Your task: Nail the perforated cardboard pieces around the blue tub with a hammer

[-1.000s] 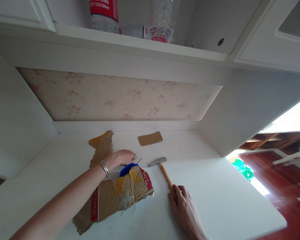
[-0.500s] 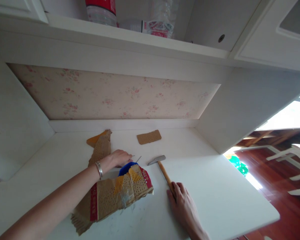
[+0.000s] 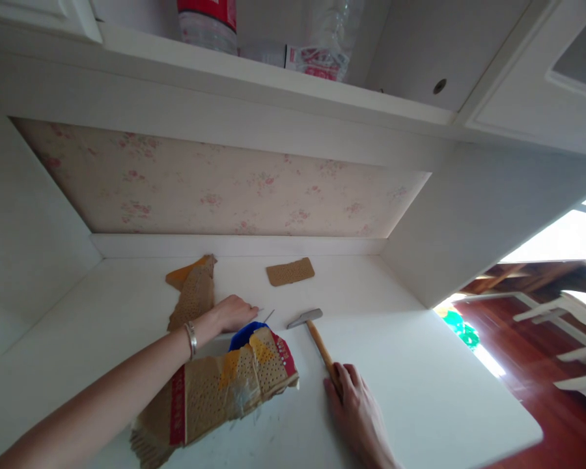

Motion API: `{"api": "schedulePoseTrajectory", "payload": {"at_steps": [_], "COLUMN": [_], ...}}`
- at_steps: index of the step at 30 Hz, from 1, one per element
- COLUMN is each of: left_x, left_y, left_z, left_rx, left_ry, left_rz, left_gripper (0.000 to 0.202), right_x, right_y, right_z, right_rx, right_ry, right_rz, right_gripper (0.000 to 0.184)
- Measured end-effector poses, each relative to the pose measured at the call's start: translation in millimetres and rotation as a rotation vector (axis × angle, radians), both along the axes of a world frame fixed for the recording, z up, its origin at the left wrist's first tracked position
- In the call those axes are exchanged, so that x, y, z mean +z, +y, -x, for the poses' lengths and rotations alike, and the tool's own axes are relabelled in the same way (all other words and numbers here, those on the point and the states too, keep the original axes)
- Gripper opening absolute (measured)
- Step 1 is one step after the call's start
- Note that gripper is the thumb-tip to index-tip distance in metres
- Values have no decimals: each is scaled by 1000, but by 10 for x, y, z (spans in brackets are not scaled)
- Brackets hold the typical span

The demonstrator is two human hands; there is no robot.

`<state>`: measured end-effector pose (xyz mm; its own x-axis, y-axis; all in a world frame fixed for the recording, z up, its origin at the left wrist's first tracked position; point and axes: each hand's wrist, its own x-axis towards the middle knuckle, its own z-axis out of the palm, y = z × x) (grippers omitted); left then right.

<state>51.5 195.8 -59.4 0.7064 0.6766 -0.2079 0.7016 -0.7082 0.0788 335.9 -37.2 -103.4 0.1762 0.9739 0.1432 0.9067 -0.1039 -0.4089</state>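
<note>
My right hand (image 3: 357,407) is wrapped round the wooden handle of a hammer (image 3: 322,342), whose grey metal head rests low over the white tabletop. My left hand (image 3: 234,312), with a bracelet at the wrist, pinches a thin nail whose tip shows at the fingertips. Close by, a second thin nail (image 3: 269,316) sticks up at a slant beside a blue object (image 3: 247,333), mostly hidden behind cardboard. Torn, hole-pricked cardboard (image 3: 209,391) with red strips and yellow patches lies in front of my left hand and under my forearm.
A small cardboard rectangle (image 3: 290,271) lies toward the back of the white tabletop (image 3: 420,378). Another torn cardboard piece (image 3: 193,293) is left of it. Overhead, a shelf (image 3: 273,81) holds plastic bottles (image 3: 208,29). White side panels flank the tabletop.
The view has shifted slightly. Both hands stay nearly in place, the right still on the hammer. Less of the nail shows at my left fingertips.
</note>
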Motion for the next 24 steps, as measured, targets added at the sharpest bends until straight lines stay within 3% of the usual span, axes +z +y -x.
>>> {"api": "schedulePoseTrajectory", "payload": {"at_steps": [3,9,11,14,19,21,24], "left_x": [94,460,569,727,1075,1210,1338], "left_y": [-6,-54,-157,-385,-759,-850,-917], "left_z": [39,341,428,446,204,99,1], "left_rx": [47,257,310,328,206,142,124], "left_ry": [-55,-264,-327,-427,-624,-636,-622], "left_rz": [-13,-94,-86,-22,21,-1,-8], "left_gripper": [14,37,40,35,23,22,19], "right_x": [-6,120,285,680,1400,1573,1668], "right_y": [7,14,41,186,668,829,962], "right_z": [-17,24,116,303,617,730,853], "right_rx": [-6,-38,-27,45,335,470,567], "right_ry": [33,165,233,332,373,351,335], "right_rz": [-40,-154,-178,-185,-166,-154,-145], "right_gripper": [30,34,33,28,27,31,26]}}
